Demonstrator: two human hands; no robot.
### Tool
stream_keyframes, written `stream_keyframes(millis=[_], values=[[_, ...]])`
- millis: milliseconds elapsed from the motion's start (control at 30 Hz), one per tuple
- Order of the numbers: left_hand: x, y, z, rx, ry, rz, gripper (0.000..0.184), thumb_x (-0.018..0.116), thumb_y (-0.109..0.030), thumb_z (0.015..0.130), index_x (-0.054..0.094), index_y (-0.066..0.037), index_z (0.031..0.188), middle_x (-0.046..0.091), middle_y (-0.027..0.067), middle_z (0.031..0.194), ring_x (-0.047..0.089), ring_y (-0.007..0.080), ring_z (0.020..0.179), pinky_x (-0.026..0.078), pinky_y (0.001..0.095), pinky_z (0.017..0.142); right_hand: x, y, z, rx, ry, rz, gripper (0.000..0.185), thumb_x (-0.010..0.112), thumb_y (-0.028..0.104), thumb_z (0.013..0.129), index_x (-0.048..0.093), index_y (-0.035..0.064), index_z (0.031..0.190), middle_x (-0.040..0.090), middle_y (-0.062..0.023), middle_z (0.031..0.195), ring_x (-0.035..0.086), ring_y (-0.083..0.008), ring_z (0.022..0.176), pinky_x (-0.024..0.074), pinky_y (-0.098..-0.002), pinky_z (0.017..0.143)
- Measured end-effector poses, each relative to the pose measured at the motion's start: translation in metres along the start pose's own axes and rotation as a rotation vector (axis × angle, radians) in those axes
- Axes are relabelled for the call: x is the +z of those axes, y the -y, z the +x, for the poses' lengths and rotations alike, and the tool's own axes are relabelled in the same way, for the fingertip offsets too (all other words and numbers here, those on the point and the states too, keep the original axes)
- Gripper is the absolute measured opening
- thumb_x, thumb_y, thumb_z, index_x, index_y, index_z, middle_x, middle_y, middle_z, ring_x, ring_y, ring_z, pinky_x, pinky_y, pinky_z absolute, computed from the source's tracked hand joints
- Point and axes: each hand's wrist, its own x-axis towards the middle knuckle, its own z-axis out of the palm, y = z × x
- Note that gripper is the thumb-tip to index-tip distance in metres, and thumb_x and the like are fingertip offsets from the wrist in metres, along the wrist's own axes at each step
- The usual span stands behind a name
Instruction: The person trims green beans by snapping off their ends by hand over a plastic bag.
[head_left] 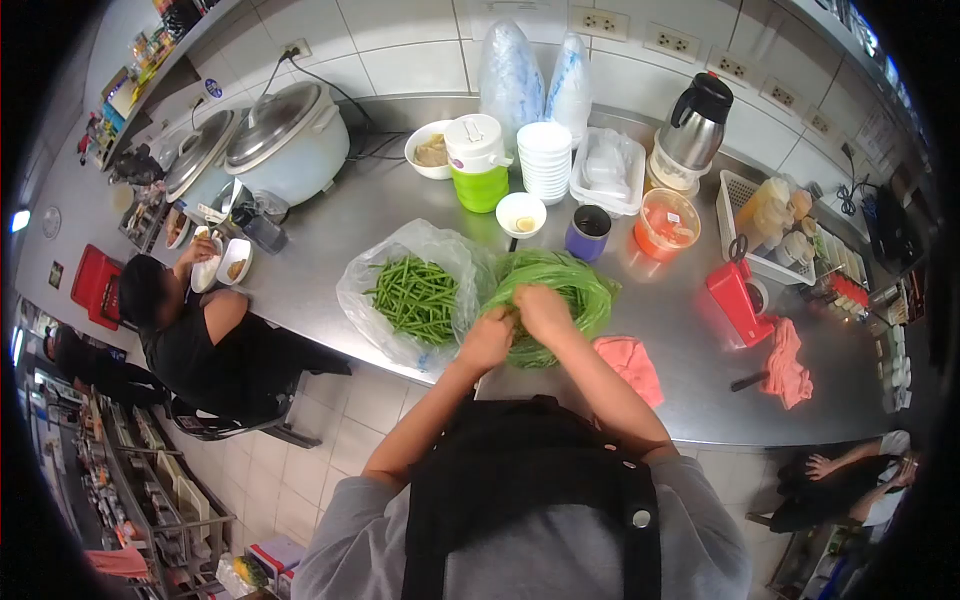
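My left hand and my right hand are close together over a green plastic bag that holds long green beans. The fingers of both hands are curled inward. What they pinch is too small and too covered to make out. Just left of my left hand, a clear plastic bag lies wide open, with a heap of cut green beans in it. Under the right forearm's side, a pink cloth lies on the steel counter.
Behind the bags stand a green and white jug, a small white bowl, a purple tumbler and an orange-filled tub. A red container is at right. A seated person eats at left; another person is at right.
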Motion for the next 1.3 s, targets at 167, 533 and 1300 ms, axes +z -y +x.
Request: stream_keyframes(millis=[167, 533, 1300], values=[[-0.008, -0.015, 0.008, 0.036, -0.126, -0.058, 0.031, 0.059, -0.008, 0.088, 0.062, 0.002, 0.117, 0.061, 0.0211, 0.114, 0.060, 0.0411, 0.102, 0.049, 0.0446, 0.088, 0.021, -0.052, -0.016, -0.246, -0.329, -0.193, 0.013, 0.058, 0.007, 0.083, 0.066, 0.0060, 0.094, 0.063, -0.0114, 0.093, 0.063, -0.0334, 0.094, 0.0531, -0.0424, 0.077], [-0.024, -0.030, 0.022, 0.082, -0.157, -0.044, 0.015, 0.059, -0.009, 0.088, 0.064, 0.003, 0.094, 0.063, 0.0220, 0.094, 0.061, 0.0424, 0.086, 0.049, 0.0482, 0.077, -0.007, -0.028, -0.035, -0.136, -0.388, -0.010, 0.012, 0.066, 0.008, 0.077, 0.069, 0.0095, 0.089, 0.060, -0.0076, 0.088, 0.062, -0.0261, 0.089, 0.0525, -0.0387, 0.071], [-0.033, -0.048, 0.012, -0.218, 0.150, -1.112, 0.030, 0.052, -0.024, 0.101, 0.068, 0.001, 0.109, 0.067, 0.0047, 0.097, 0.059, 0.0122, 0.092, 0.045, 0.0265, 0.087, -0.039, -0.021, -0.030, 0.162, -0.300, 1.182, 0.016, 0.054, 0.016, 0.100, 0.058, 0.0031, 0.110, 0.071, -0.0054, 0.094, 0.055, -0.0066, 0.073, 0.0460, -0.0226, 0.069]])
